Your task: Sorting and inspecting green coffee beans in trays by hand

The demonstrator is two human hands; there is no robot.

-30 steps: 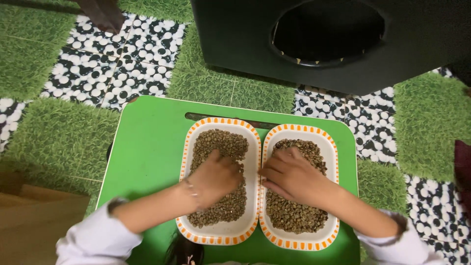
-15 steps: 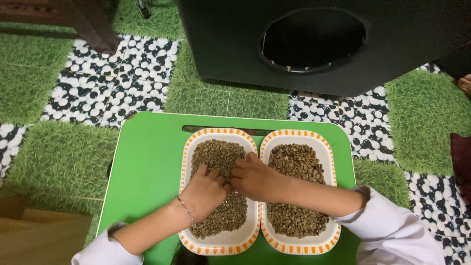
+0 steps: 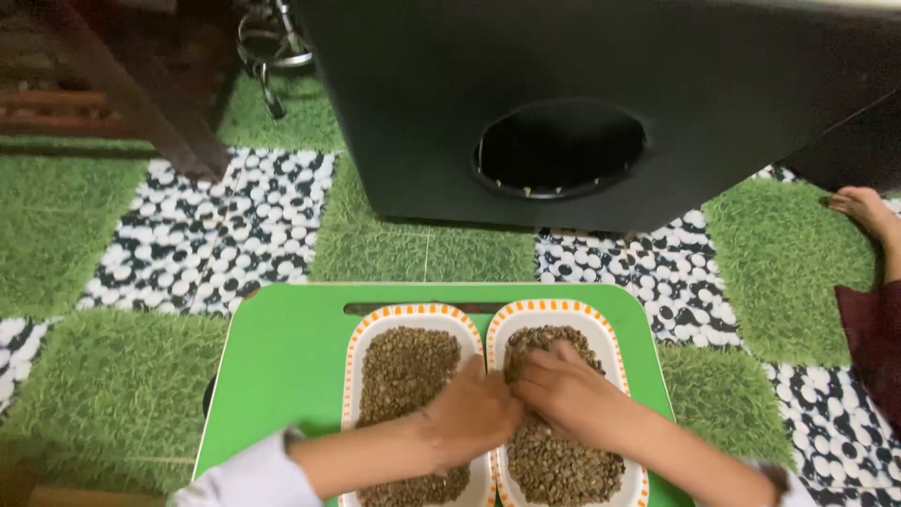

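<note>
Head cam, looking down: two white oblong trays with orange-dashed rims sit side by side on a green lap table (image 3: pixel 282 366), touching. Left tray (image 3: pixel 361 357) and right tray (image 3: pixel 615 357) are both full of small greenish-brown beans (image 3: pixel 404 366). Left hand (image 3: pixel 469 413) lies at the seam between the trays, fingers curled; can't tell if it's got any beans. Right hand (image 3: pixel 568 390) rests on the right tray's beans, fingers loosely bent, grip unclear. Big black box (image 3: pixel 751 84) with a round hole sits behind, on a grass-and-pebble mat (image 3: pixel 113 366).
</note>
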